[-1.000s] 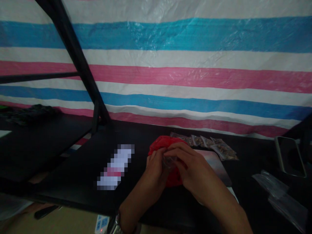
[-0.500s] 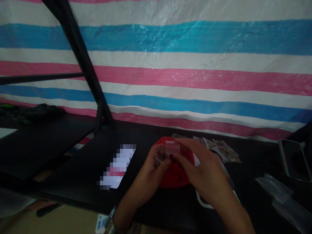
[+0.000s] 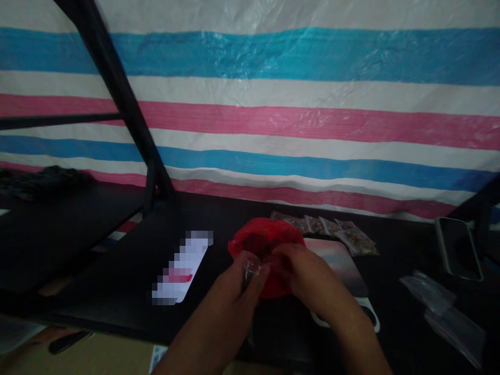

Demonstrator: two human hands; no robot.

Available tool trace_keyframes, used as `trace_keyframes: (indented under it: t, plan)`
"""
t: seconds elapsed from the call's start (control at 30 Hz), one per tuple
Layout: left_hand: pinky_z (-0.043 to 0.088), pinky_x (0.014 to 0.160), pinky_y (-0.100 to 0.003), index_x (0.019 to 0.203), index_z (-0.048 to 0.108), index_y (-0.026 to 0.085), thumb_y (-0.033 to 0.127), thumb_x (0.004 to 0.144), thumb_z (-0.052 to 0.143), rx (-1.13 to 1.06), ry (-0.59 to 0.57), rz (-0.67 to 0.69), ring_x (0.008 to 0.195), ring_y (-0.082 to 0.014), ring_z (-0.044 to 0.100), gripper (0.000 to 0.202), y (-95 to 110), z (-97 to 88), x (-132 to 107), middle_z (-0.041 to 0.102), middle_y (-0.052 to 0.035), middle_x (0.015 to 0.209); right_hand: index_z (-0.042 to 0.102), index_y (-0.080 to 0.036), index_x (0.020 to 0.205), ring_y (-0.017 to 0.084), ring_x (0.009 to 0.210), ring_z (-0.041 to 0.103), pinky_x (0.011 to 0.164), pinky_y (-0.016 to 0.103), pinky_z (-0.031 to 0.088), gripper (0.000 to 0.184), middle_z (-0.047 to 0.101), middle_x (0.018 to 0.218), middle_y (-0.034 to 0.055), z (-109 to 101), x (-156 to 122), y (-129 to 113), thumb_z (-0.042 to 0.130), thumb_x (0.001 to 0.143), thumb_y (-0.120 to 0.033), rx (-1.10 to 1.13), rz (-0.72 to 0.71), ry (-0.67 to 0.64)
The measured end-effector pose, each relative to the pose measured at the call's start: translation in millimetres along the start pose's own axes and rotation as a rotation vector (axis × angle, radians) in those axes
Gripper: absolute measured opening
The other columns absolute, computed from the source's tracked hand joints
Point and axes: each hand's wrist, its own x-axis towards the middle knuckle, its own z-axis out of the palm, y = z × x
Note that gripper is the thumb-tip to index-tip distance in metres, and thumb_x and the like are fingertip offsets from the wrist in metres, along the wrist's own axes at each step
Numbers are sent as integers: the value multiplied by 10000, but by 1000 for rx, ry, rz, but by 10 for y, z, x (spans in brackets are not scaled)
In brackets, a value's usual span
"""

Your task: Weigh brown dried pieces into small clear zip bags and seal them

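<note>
A red plastic bag [image 3: 265, 229] stands with its mouth open on the black table, dark contents showing inside. At its near edge, my left hand [image 3: 236, 291] is closed around a small clear plastic object [image 3: 251, 268] with a rounded, shiny end; its full shape is hidden. My right hand [image 3: 302, 268] is at the bag's right side, fingers bent together over the opening. A faint translucent film shows between the two hands, and what the right fingertips hold is too dim to make out. Under my right forearm lies a scale [image 3: 338, 263] with a metal plate.
Several small filled clear bags [image 3: 357, 238] lie behind the scale. Flat clear plastic bags [image 3: 455, 328] rest at the right, near a dark-screened phone [image 3: 459, 249]. A blurred-out white item [image 3: 183, 271] lies left of my hands. A black frame post [image 3: 128, 109] slants up at the left.
My left hand has come down and toward me, out from over the red bag. My right hand has lowered toward the bag's opening, which shows more now. The view has shifted slightly.
</note>
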Motion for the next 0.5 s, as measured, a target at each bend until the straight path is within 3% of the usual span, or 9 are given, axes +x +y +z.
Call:
trace_keyframes:
  t: [0.1,0.27,0.4,0.5]
  plan:
    - [553,782,-339,1056,696,284,533,1016,519,-1,-8,-4,880,-245,699,308,-70,84,15,738,-58,997,798,-257,1131,249,1069,751,925,340,542,415,816,1149,55,-5,-103,-30,638,826,-25,132,-35,-112]
    - [535,787,-334,1044,696,256,523,1011,516,-13,51,-38,856,-248,702,323,-111,56,166,748,-57,950,809,-276,1043,220,939,771,784,281,554,349,832,1039,17,-64,-187,-100,670,806,-62,277,-37,-241]
    - [520,731,-316,974,716,242,495,980,561,-24,49,-74,834,-258,719,297,-124,43,208,765,-58,886,791,-249,1062,213,935,751,825,299,552,328,817,1051,32,-71,-59,21,650,838,-55,220,7,-85]
    - [491,651,-307,913,727,244,469,945,604,-27,107,-77,744,-259,699,258,-129,63,190,753,-52,791,785,-206,1066,251,1070,736,942,340,531,356,801,1116,96,-12,61,161,607,836,1,66,51,72]
